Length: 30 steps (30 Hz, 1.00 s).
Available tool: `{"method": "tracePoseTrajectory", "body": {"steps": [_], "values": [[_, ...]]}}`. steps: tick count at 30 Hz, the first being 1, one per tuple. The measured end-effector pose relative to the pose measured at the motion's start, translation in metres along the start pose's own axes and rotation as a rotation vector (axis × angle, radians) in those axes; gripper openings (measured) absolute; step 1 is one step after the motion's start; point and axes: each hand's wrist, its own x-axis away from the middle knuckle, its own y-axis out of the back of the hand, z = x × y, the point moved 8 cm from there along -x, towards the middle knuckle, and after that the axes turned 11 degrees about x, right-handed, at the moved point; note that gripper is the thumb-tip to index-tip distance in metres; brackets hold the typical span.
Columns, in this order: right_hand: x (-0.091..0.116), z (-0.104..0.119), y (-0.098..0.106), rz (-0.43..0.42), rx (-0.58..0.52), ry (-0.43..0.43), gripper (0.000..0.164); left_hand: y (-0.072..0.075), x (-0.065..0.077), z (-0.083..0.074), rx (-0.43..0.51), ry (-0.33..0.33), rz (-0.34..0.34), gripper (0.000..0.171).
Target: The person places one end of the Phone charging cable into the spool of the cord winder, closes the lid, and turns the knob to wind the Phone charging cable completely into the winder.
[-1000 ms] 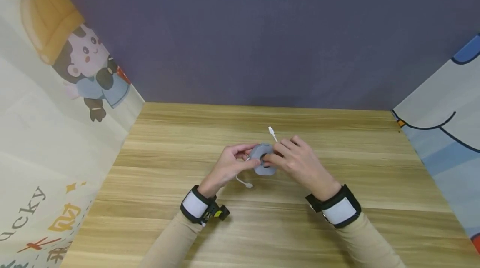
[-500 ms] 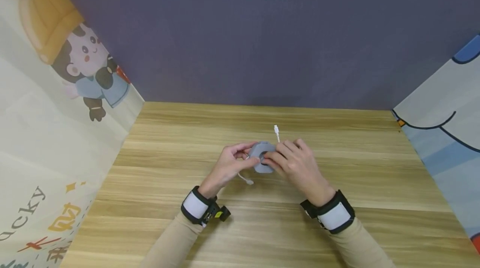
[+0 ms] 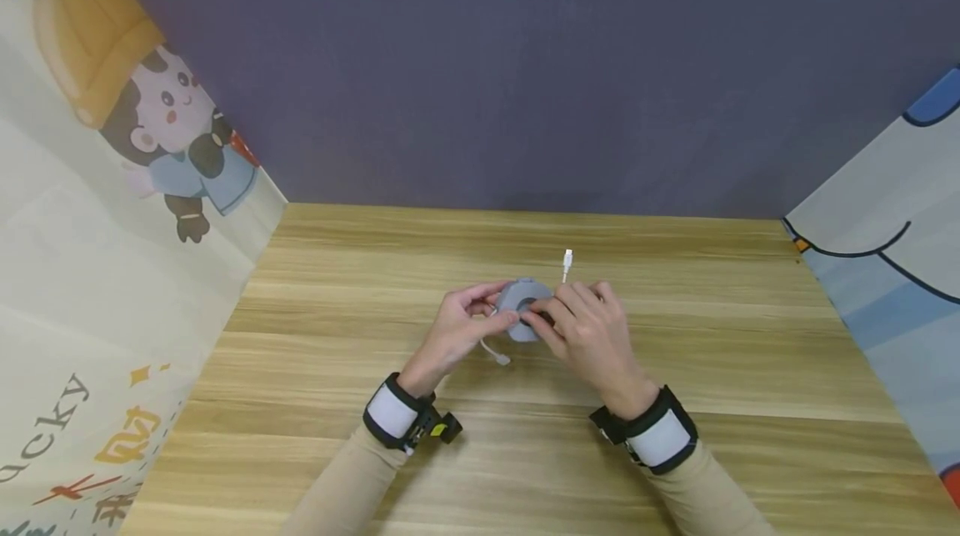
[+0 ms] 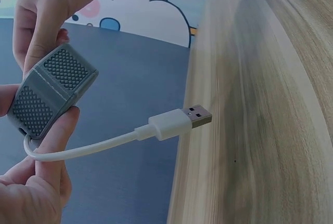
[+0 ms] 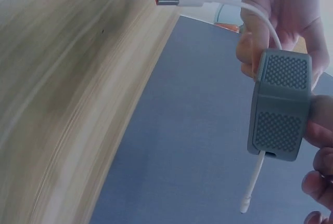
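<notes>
A grey cable winder with a round central hole is held up above the wooden table. My left hand grips it between thumb and fingers on its left side. My right hand has thumb and index finger pinching at the central hole, their tips partly hidden. Textured patches cover the winder's edge in both wrist views. A white cable leaves it at two ends. One carries a USB plug, hanging on the left hand's side. The other end's slim white plug sticks out beyond the right hand.
The wooden table spreads around both hands. A dark blue-grey panel stands at its back edge. Printed cartoon panels flank it, one on the left and one on the right.
The right hand has turned, its wrist shifting left and towards me. The slim plug beyond it has swung right. The winder has moved slightly up and left, still in the left hand.
</notes>
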Motion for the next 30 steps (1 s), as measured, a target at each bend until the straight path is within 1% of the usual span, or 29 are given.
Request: {"method": "tracePoseTrajectory", "body": {"steps": [7, 20, 25, 30], "values": [[-0.0002, -0.0002, -0.0005, -0.002, -0.009, -0.048, 0.047, 0.0, -0.0002, -0.0009, 0.004, -0.029, -0.004, 0.053], [-0.0009, 0.0002, -0.0016, -0.013, -0.046, -0.11, 0.048, 0.0001, 0.0016, -0.0026, 0.007, -0.033, -0.046, 0.055], [-0.0011, -0.0001, -0.0024, -0.025, -0.073, -0.14, 0.047, -0.0004, 0.0019, -0.0035, 0.02, -0.039, -0.043, 0.055], [-0.001, -0.0006, -0.0033, -0.033, -0.101, -0.17, 0.044, 0.0, 0.0014, -0.0026, 0.007, -0.036, -0.045, 0.055]]}}
